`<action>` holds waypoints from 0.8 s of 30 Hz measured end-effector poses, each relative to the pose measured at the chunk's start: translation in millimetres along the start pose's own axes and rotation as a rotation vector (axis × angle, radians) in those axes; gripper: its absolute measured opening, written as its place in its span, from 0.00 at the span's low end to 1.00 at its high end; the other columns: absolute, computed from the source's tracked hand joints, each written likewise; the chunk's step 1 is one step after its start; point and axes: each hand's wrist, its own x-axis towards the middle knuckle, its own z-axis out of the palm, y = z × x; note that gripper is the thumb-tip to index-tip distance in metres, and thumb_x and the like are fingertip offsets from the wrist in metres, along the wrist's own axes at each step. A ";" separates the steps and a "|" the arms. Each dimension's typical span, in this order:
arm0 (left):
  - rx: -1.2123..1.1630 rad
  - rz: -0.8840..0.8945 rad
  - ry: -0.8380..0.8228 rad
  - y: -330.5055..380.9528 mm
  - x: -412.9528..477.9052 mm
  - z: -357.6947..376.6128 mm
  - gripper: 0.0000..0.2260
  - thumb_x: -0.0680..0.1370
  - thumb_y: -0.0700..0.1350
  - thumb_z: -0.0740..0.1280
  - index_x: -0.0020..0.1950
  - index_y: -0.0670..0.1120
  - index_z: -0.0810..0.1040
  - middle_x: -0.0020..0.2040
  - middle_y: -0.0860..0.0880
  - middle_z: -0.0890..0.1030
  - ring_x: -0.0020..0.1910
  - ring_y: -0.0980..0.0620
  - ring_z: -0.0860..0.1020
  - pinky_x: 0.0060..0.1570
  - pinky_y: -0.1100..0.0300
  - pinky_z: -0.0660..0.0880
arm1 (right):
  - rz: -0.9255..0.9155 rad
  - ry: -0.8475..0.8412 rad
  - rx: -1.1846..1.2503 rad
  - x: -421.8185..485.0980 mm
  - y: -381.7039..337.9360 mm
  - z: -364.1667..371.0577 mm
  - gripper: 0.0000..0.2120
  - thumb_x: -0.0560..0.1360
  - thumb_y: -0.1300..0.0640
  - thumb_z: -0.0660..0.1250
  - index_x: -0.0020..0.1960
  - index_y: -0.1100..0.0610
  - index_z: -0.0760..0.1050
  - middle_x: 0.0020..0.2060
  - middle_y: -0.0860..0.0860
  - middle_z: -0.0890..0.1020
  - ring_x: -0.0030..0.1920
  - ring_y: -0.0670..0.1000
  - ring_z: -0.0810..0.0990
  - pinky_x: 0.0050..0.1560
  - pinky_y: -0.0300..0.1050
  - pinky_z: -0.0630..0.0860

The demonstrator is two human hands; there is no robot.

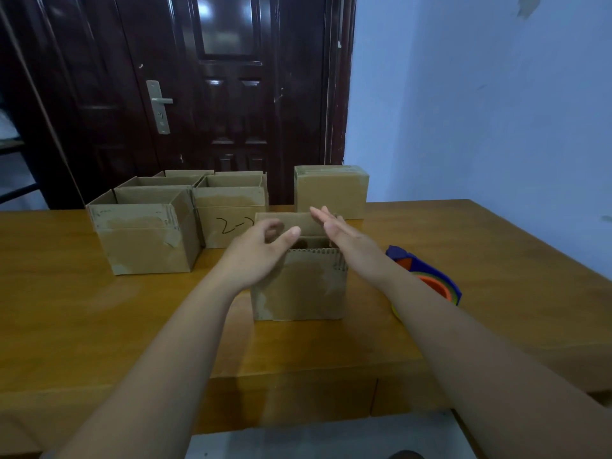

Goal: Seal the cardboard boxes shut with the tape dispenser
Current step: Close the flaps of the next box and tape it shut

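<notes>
The open cardboard box (299, 286) is set at the middle of the surface (99, 309), directly below both hands, with its mouth turned upward and its near and far flaps standing upright. Its long axis is judged to run from left to right, so that the seam to be taped would lie the same way once those flaps are folded down. The left hand (261, 253) is held over the box's left edge, its fingers (275, 226) loosely curled and nothing grasped. The right hand (337, 230) is held over the right edge, flat, with its fingers straight and released. The tape dispenser (427, 276) is laid on the surface just beside the box on its right, partly hidden by the right forearm, and is therefore nearer the right hand. Its body is seen to run diagonally, from far-left to near-right, with the roll toward the near end.
</notes>
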 end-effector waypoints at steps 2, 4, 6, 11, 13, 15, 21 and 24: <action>-0.077 0.036 -0.087 -4.7 -6.7 -4.3 0.31 0.73 0.65 0.60 0.72 0.54 0.65 0.69 0.52 0.72 0.66 0.52 0.70 0.64 0.54 0.69 | 0.012 0.018 0.029 -3.7 0.8 2.8 0.27 0.79 0.36 0.39 0.76 0.40 0.52 0.77 0.43 0.51 0.77 0.49 0.45 0.75 0.56 0.44; -0.112 0.050 -0.184 -11.5 -10.6 -11.7 0.31 0.68 0.65 0.64 0.69 0.57 0.69 0.64 0.54 0.75 0.62 0.55 0.73 0.63 0.54 0.71 | 0.023 0.063 0.089 -7.5 3.5 6.7 0.45 0.65 0.22 0.34 0.76 0.41 0.53 0.77 0.43 0.55 0.76 0.47 0.47 0.72 0.52 0.46; -0.196 0.057 -0.174 -20.8 -11.2 -15.5 0.23 0.71 0.58 0.68 0.65 0.57 0.72 0.58 0.54 0.78 0.55 0.56 0.78 0.56 0.56 0.76 | -0.002 0.133 0.121 -11.9 13.1 14.6 0.53 0.58 0.17 0.33 0.74 0.42 0.59 0.73 0.43 0.65 0.76 0.45 0.51 0.72 0.52 0.47; -0.575 -0.015 0.118 -40.2 -6.5 -0.1 0.15 0.78 0.40 0.66 0.63 0.53 0.73 0.51 0.50 0.84 0.49 0.56 0.82 0.45 0.61 0.78 | 0.009 0.238 0.220 -20.3 25.2 34.4 0.37 0.69 0.24 0.45 0.68 0.43 0.68 0.72 0.50 0.68 0.75 0.47 0.57 0.73 0.51 0.57; -0.601 -0.001 0.163 -41.2 -6.2 9.5 0.18 0.78 0.38 0.65 0.65 0.54 0.71 0.58 0.55 0.80 0.56 0.57 0.79 0.50 0.63 0.77 | 0.015 0.256 0.254 -19.1 23.3 38.3 0.25 0.76 0.35 0.53 0.69 0.43 0.66 0.71 0.50 0.69 0.71 0.47 0.65 0.68 0.49 0.68; -0.492 0.046 0.174 -42.6 -5.7 17.8 0.23 0.78 0.38 0.65 0.70 0.57 0.67 0.65 0.61 0.72 0.65 0.61 0.69 0.61 0.61 0.69 | 0.011 0.313 0.231 -16.1 25.0 42.7 0.22 0.80 0.46 0.59 0.72 0.44 0.61 0.71 0.48 0.67 0.66 0.43 0.68 0.63 0.42 0.71; -0.460 0.043 0.198 -44.5 -5.1 25.3 0.31 0.79 0.40 0.64 0.76 0.60 0.54 0.76 0.58 0.56 0.74 0.57 0.55 0.72 0.53 0.56 | -0.012 0.361 0.261 -8.5 28.3 44.4 0.33 0.80 0.54 0.62 0.74 0.35 0.46 0.76 0.42 0.55 0.73 0.41 0.53 0.71 0.47 0.55; -0.341 0.031 0.206 -44.5 -6.4 25.4 0.29 0.81 0.43 0.62 0.77 0.58 0.51 0.78 0.57 0.53 0.76 0.56 0.51 0.74 0.50 0.53 | -0.035 0.405 0.183 -7.5 31.6 42.8 0.26 0.79 0.54 0.62 0.73 0.41 0.58 0.66 0.44 0.65 0.66 0.40 0.63 0.64 0.39 0.63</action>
